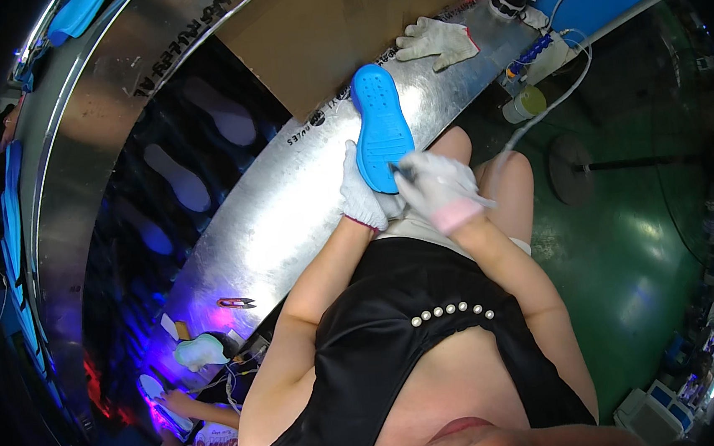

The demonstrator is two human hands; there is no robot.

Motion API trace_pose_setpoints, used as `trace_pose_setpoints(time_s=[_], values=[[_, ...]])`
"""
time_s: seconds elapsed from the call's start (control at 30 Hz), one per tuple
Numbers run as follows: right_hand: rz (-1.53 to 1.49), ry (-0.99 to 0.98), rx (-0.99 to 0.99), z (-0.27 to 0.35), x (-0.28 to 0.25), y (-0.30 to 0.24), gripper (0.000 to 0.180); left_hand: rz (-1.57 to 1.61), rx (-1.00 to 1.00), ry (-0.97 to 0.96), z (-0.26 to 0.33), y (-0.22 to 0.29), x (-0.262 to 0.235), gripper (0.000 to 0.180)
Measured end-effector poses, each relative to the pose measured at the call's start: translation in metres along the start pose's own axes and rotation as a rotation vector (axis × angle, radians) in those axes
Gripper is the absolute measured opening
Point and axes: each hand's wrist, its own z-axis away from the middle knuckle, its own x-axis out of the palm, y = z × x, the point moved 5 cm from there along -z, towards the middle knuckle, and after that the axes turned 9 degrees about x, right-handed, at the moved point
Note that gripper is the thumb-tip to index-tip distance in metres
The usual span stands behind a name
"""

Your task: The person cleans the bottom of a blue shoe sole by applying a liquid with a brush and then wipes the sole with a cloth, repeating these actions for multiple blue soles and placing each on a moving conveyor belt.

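A bright blue shoe sole [380, 125] with rows of small holes is held over the edge of the metal table, heel end pointing away from me. My left hand [361, 191], in a white knit glove, grips its left side near the toe end, thumb along the edge. Over the toe end on the right is my right hand [439, 185], in a white glove with a pink cuff. Its fingers are closed round a small dark tool [398, 170] whose tip meets the sole; motion blur hides its kind.
Pale soles [177, 177] lie on a dark conveyor to the left. The metal table [263, 205] carries red-handled thread snips [236, 303], a spare glove [438, 43] and a cardboard sheet [317, 33]. A yellowish jar [524, 105] and a white hose [557, 102] are right. Another person's hand [174, 402] works lower left.
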Motion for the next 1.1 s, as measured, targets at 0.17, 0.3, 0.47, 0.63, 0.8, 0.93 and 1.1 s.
trace_pose_setpoints(time_s=[0.17, 0.3, 0.47, 0.63, 0.8, 0.93, 1.1], values=[[-0.289, 0.101, 0.033, -0.005, -0.054, 0.002, 0.014, 0.008, -0.098, -0.239, 0.018, -0.013, 0.016, 0.088], [-0.155, 0.292, -0.415, 0.0, -0.051, -0.027, 0.015, -0.206, 0.179, -0.326, 0.009, -0.012, 0.018, 0.082], [-0.645, 0.169, 0.012, -0.002, -0.061, -0.004, 0.019, 0.233, -0.146, -0.66, 0.035, -0.018, 0.045, 0.086], [-0.026, 0.139, -0.63, 0.03, -0.064, -0.048, 0.018, 0.043, -0.056, -0.542, 0.029, -0.009, 0.048, 0.08], [-0.384, 0.329, -0.088, 0.008, -0.077, -0.01, 0.026, 0.106, -0.111, -0.562, 0.028, -0.001, 0.045, 0.083], [-0.219, 0.181, -0.462, 0.04, -0.066, -0.041, 0.021, 0.089, -0.065, -0.648, 0.032, 0.014, 0.075, 0.088], [-0.566, 0.048, -0.17, 0.009, -0.081, -0.018, 0.023, -0.104, -0.039, -0.513, 0.022, 0.029, 0.071, 0.08]])
